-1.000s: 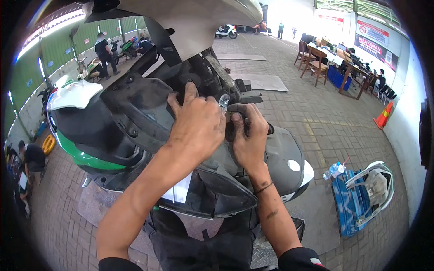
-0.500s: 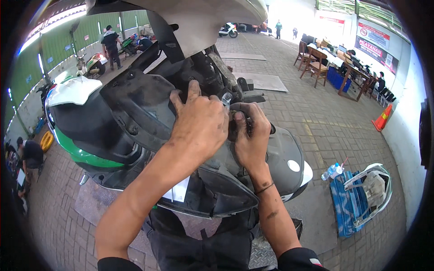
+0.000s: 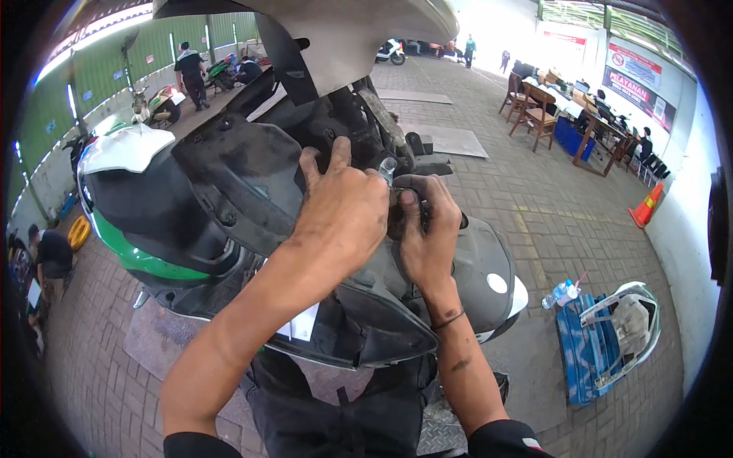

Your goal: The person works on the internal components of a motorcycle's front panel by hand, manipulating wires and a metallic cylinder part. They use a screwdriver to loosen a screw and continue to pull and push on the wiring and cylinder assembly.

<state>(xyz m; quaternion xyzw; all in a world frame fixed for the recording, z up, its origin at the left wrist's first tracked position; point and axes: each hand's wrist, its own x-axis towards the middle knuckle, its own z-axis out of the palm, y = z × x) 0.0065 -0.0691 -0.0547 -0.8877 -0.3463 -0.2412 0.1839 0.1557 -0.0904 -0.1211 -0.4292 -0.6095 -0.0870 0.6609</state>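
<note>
A small clear bulb (image 3: pixel 387 166) shows between my two hands, glass end up. My left hand (image 3: pixel 343 210) is closed on its lower part, the pinching fingertips hidden behind the hand; two other fingers stick out over the dark inner panel (image 3: pixel 252 156) of a scooter. Right beside it, my right hand (image 3: pixel 429 225) is closed, thumb against bent fingers, around a small dark part that I cannot make out. Both hands are over the scooter's opened front, below a pale raised cover (image 3: pixel 343 38). The scooter's black seat (image 3: pixel 149 214) lies to the left.
On the right, a pale body panel (image 3: pixel 635 336) rests on a blue patterned box (image 3: pixel 584 351) beside plastic bottles (image 3: pixel 563 290). An orange cone (image 3: pixel 647 204) stands by the wall. Desks and wooden chairs (image 3: pixel 537 114) are farther back. Other people (image 3: pixel 191 75) and scooters are at the left.
The view has shifted slightly. Both hands keep nearly the same grip and place, with the bulb still between them.
</note>
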